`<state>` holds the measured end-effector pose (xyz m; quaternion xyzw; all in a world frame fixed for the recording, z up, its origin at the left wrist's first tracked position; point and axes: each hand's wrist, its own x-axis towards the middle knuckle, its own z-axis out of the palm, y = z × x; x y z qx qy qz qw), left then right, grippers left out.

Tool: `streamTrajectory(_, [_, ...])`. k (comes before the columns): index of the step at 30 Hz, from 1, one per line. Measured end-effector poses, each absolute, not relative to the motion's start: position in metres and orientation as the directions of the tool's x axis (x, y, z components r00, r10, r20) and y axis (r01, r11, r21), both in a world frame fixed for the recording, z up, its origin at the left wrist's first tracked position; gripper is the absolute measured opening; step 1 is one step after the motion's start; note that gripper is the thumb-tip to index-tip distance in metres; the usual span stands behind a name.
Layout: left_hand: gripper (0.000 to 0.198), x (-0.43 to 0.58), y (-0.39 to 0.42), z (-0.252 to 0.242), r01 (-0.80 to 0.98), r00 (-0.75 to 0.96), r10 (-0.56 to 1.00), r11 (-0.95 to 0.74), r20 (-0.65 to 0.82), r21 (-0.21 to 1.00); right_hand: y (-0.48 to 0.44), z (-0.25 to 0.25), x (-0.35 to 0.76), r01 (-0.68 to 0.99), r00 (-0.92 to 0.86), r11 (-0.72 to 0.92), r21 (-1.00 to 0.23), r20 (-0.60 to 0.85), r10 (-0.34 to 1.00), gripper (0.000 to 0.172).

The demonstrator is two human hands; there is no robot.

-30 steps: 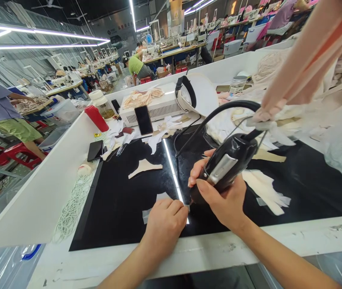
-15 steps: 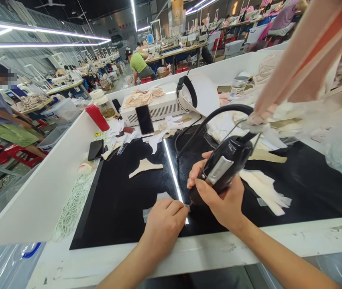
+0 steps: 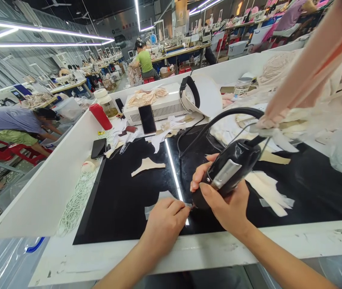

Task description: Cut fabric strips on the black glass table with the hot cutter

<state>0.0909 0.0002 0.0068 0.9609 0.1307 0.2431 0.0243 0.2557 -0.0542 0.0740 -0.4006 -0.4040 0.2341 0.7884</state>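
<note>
My right hand (image 3: 226,202) grips a black corded hand-held power tool (image 3: 231,172) with a silver metal plate on its side. The tool leans over the black mat (image 3: 113,208), and its lower tip is hidden behind my fingers. My left hand (image 3: 169,220) is closed, thumb and fingers pinched together close to the tool's lower end. From under it sticks out a pale translucent sheet piece (image 3: 154,208), flat on the mat. A beige cut fabric piece (image 3: 147,165) lies farther off. To the right is a small stack of cream fabric pieces (image 3: 269,190).
The tool's black cable (image 3: 219,116) arches up to pink fabric strips (image 3: 303,76) hanging at right. Behind stand a phone (image 3: 147,119), a white box (image 3: 159,108) and a red cup (image 3: 100,116). Pale green cord (image 3: 79,204) lies at left. A person (image 3: 14,124) bends beyond the white wall.
Both hands and the tool keep nearly the same place on the mat; the whole view has shifted slightly. The person at left has bent down from standing.
</note>
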Motion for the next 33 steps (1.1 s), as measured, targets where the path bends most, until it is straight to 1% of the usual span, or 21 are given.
streamTrajectory(7, [0.017,0.092,0.0,0.005,0.229,0.846,0.26,-0.966,0.466,0.123,-0.054,0.073,0.254,-0.082,0.573,0.564,-0.822,0.424,0.701,0.04])
streamTrajectory(12, [0.018,0.082,0.0,0.013,0.209,0.833,0.278,-0.959,0.478,0.194,-0.054,0.069,0.257,-0.095,0.565,0.549,-0.831,0.409,0.717,0.04])
streamTrajectory(14, [0.018,0.07,0.005,0.017,0.228,0.823,0.312,-0.947,0.475,0.228,-0.054,0.068,0.26,-0.104,0.554,0.555,-0.825,0.416,0.722,0.043])
streamTrajectory(18, [0.02,0.035,0.02,0.021,0.357,0.756,0.456,-0.888,0.469,0.288,-0.055,0.07,0.262,-0.128,0.552,0.558,-0.82,0.409,0.727,0.047])
streamTrajectory(23, [0.023,0.005,0.027,0.017,0.495,0.693,0.618,-0.783,0.372,0.377,-0.045,0.076,0.249,-0.163,0.546,0.56,-0.812,0.399,0.737,0.046])
streamTrajectory(28, [0.02,0.003,0.019,0.012,0.507,0.67,0.667,-0.732,0.326,0.455,-0.029,0.075,0.224,-0.234,0.485,0.548,-0.803,0.392,0.782,0.045])
streamTrajectory(31, [0.016,0.003,0.017,0.01,0.492,0.658,0.678,-0.717,0.329,0.494,-0.021,0.073,0.211,-0.259,0.454,0.549,-0.795,0.401,0.796,0.046])
streamTrajectory(33, [0.017,0.002,0.016,0.008,0.474,0.658,0.671,-0.722,0.342,0.504,-0.018,0.072,0.206,-0.272,0.438,0.549,-0.79,0.406,0.802,0.046])
